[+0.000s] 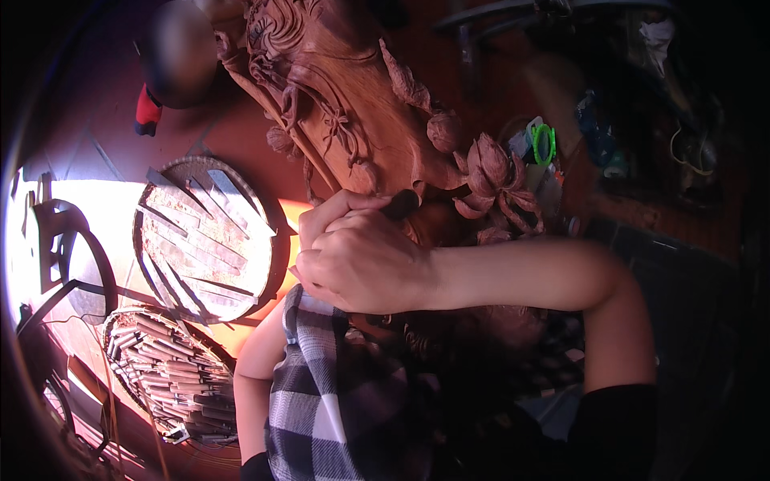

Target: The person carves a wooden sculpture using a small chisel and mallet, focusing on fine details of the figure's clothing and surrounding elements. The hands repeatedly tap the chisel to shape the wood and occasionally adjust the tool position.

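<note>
Beyond the right hand (370,266), fingers clenched, the carved flower (487,178) looks well shaped.
Left hand (338,210): can't tell its grip or remaining work.

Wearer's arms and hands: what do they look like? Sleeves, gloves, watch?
Right sleeve is short and black; left sleeve looks dark. Right forearm and left forearm are bare. Right hand: no glove or watch. Left hand: partly hidden.

Floor: dark red tile (80,120), joints visible, sunlit on the left from where I stand. On it, left: round shallow basket (255,256), flat strips (215,255) across it; just nearer, second basket (207,340) heaped with slim rods (172,373).
</note>
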{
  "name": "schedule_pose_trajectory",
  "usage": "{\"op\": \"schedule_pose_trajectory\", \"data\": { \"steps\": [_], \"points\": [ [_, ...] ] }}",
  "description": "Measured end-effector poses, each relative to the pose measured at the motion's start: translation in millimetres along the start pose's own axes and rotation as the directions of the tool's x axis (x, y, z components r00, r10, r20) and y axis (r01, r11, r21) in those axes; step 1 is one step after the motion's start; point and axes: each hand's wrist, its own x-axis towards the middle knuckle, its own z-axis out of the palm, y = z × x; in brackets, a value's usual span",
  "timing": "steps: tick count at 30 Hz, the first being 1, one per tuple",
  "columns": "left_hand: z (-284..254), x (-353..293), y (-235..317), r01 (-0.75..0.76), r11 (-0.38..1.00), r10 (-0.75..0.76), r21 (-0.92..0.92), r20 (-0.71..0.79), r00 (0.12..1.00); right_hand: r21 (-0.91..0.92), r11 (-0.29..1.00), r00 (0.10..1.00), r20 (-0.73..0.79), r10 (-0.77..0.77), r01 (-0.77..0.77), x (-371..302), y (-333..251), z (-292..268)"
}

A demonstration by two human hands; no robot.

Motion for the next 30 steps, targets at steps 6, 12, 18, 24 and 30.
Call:
{"op": "schedule_pose_trajectory", "data": {
  "steps": [6,12,18,24,30],
  "points": [
    [-2.1,-6.6,-1.0,0.016,1.000,-0.016,0.014,0.017,1.000,0.013,0.998,0.998,-0.016,0.056,-0.055,-4.4,-5.8,3.6],
    [-3.5,-4.8,-2.9,0.006,1.000,-0.006,0.026,0.006,1.000,0.098,0.994,0.994,-0.106,-0.040,0.051,0.8,-8.0,5.0],
    [0.2,1.4,-10.4,-0.012,1.000,0.012,0.014,0.020,1.000,0.063,0.998,0.995,-0.097,0.008,-0.002,-2.4,-0.8,4.2],
    [-0.2,4.4,-8.8,-0.017,1.000,0.016,0.016,0.023,1.000,-0.006,1.000,0.997,-0.074,0.015,-0.015,2.2,1.1,0.2],
    [-8.0,-2.7,-6.8,0.000,0.999,0.000,0.046,0.014,1.000,0.072,0.997,0.995,-0.098,0.034,-0.027,0.5,-5.1,0.1]
  ]
}}
